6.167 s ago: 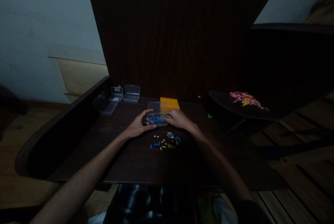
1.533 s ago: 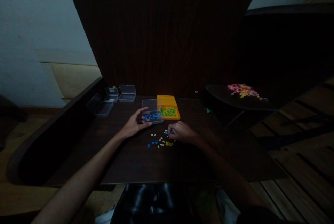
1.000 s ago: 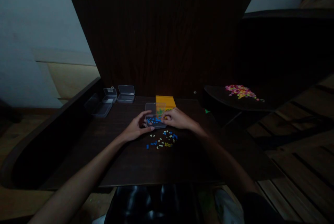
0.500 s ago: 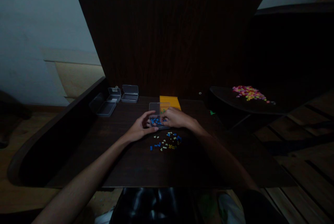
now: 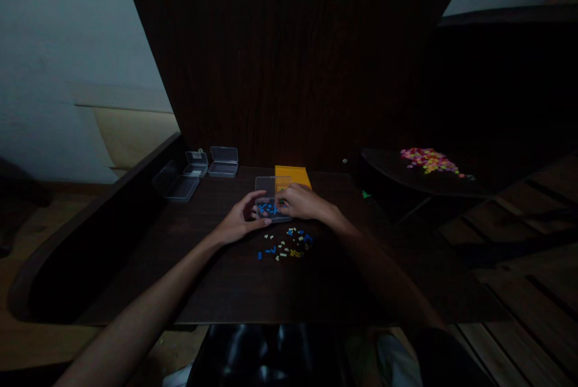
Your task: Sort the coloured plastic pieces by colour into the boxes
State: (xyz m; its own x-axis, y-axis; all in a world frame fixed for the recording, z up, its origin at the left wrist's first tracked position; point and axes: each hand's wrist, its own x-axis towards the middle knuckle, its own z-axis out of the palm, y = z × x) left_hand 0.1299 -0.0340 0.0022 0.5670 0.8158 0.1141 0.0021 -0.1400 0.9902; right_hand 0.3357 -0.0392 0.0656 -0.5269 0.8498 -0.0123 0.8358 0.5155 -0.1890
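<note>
A small clear plastic box (image 5: 265, 185) stands open on the dark table, its lid raised at the back. Small blue building-block pieces (image 5: 267, 209) lie inside it. My left hand (image 5: 237, 219) curves around the box's left side, thumb at the front and fingers behind, holding it. Over the right part of the box is my right hand (image 5: 303, 201), fingertips pinched together and pointing down inside; whatever they hold is hidden. In front of the box lie scattered loose pieces in blue, pale cream and yellow, among them a blue block (image 5: 259, 256) and yellow pieces (image 5: 295, 253).
Behind the box sits a yellow box (image 5: 289, 171). Several open clear cases, including one large case (image 5: 183, 188) and a smaller one (image 5: 223, 168), stand at the back left. A pile of colourful bits (image 5: 428, 160) lies on the right shelf, with a green scrap (image 5: 365, 194) nearby.
The view has shifted very slightly. My right fingertips have moved a little within the box; my left hand keeps its hold on the side.
</note>
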